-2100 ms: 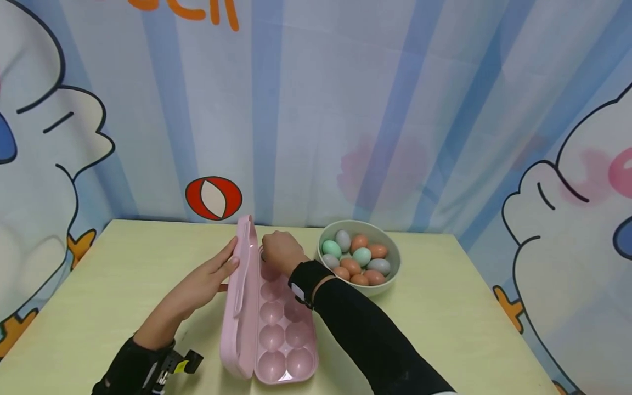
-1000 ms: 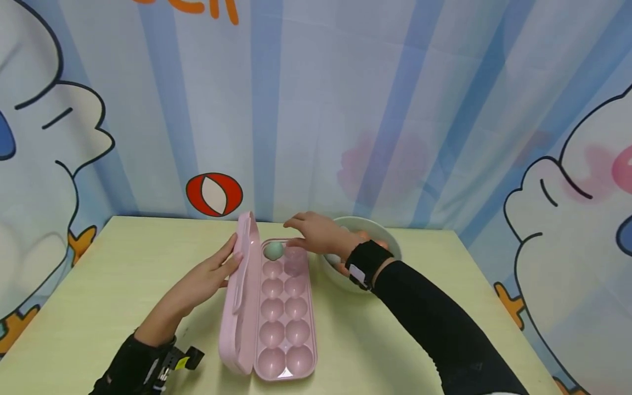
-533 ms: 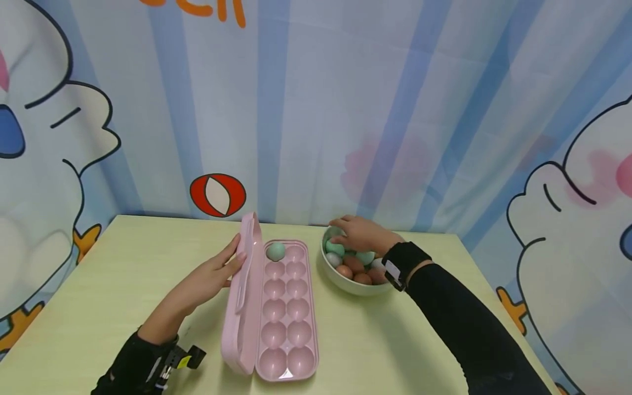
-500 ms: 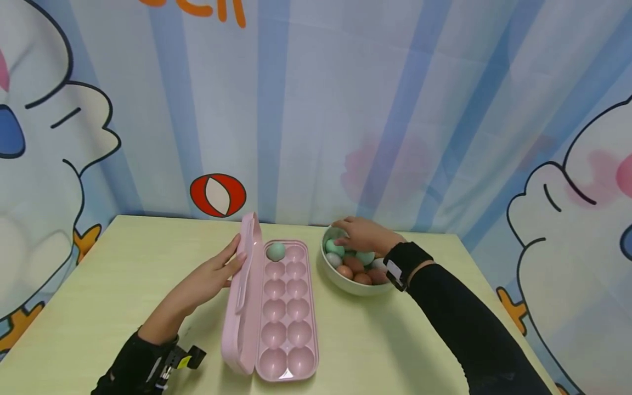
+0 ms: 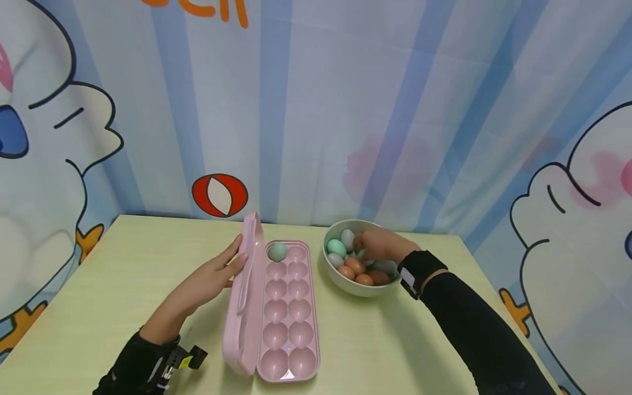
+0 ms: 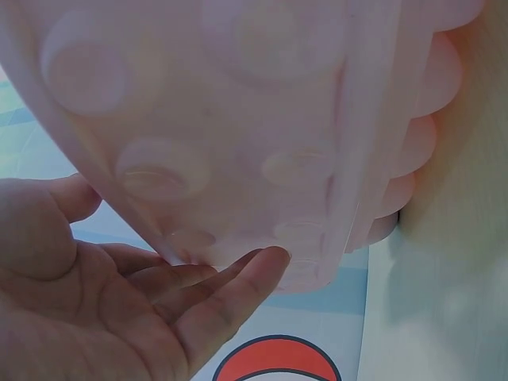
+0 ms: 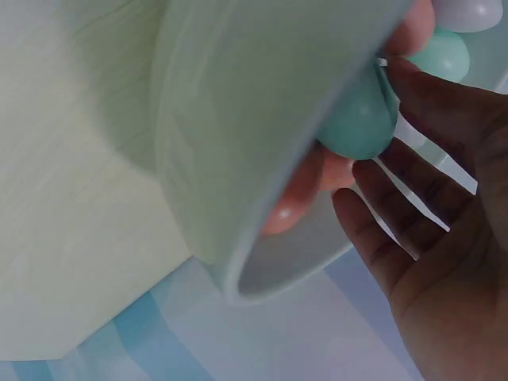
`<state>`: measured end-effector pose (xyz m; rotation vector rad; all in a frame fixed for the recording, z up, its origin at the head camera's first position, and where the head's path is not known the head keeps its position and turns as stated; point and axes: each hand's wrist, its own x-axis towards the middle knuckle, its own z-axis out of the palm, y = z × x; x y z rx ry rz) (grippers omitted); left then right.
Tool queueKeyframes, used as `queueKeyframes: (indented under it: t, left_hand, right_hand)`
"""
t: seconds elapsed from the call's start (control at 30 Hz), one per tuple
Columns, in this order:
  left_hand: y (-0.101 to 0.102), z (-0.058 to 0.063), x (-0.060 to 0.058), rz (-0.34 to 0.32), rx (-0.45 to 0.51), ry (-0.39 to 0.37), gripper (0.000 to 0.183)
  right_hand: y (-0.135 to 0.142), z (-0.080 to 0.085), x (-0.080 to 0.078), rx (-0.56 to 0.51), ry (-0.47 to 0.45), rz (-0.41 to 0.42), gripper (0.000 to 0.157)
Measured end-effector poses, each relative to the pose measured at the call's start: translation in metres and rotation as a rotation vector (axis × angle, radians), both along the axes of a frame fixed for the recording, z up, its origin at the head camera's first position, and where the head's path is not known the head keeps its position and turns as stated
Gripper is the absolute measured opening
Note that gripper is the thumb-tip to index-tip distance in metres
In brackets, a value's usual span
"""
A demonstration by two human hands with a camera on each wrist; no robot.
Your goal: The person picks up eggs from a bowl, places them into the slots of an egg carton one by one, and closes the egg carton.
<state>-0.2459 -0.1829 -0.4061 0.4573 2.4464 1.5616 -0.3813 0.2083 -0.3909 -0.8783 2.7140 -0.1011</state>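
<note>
A pink egg carton (image 5: 289, 310) stands on the table with its lid (image 5: 243, 307) raised upright on the left. One green egg (image 5: 277, 252) sits in its far left cup. My left hand (image 5: 209, 280) holds the lid's edge, its fingers against the outer face in the left wrist view. To the right is a pale green bowl (image 5: 340, 282) with several brown, grey and green eggs. My right hand (image 5: 382, 245) reaches into the bowl; in the right wrist view its thumb and fingertips pinch a green egg (image 7: 359, 119). Part of that egg is hidden behind the bowl's rim.
Both items stand on a light yellow table (image 5: 163, 247). A striped blue curtain (image 5: 316, 109) with printed cartoon figures hangs behind its back edge. Black bands and small cameras (image 5: 190, 359) are worn on the wrists.
My right hand has left the carton, where a green egg now shows in the far left cup, and moved right into the bowl, closing on another green egg. The left hand stays on the lid.
</note>
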Motion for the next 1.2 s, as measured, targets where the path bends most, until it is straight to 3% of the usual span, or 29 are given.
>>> queueKeyframes:
  t: [0.13,0.3,0.43,0.63,0.83,1.03,1.2]
  left_hand:
    - [0.000,0.000,0.000,-0.003,0.000,-0.001,0.074]
    - [-0.001,0.000,0.000,0.001,-0.002,0.001,0.074]
    - [-0.001,-0.001,-0.001,0.003,-0.006,0.000,0.074]
    - [-0.001,-0.001,-0.001,-0.002,-0.007,0.001,0.074]
    - [0.000,-0.001,-0.001,-0.004,-0.004,-0.002,0.074]
    - [0.000,-0.002,-0.002,0.000,-0.017,-0.008,0.075]
    - [0.000,-0.003,-0.002,0.004,-0.024,-0.008,0.076]
  right_hand:
    - [0.004,-0.004,0.003,-0.017,-0.026,-0.062,0.032]
    - [0.007,-0.008,0.002,0.010,0.063,0.004,0.038]
    - [0.009,-0.008,0.002,0.000,0.073,0.011,0.034]
    - [0.009,0.002,0.005,-0.016,0.054,-0.061,0.033]
    - [0.005,0.011,0.006,-0.088,0.119,-0.058,0.041]
    - [-0.006,0.021,0.009,-0.175,0.079,-0.110,0.043]
    - [-0.022,0.030,0.011,-0.216,0.111,-0.104,0.043]
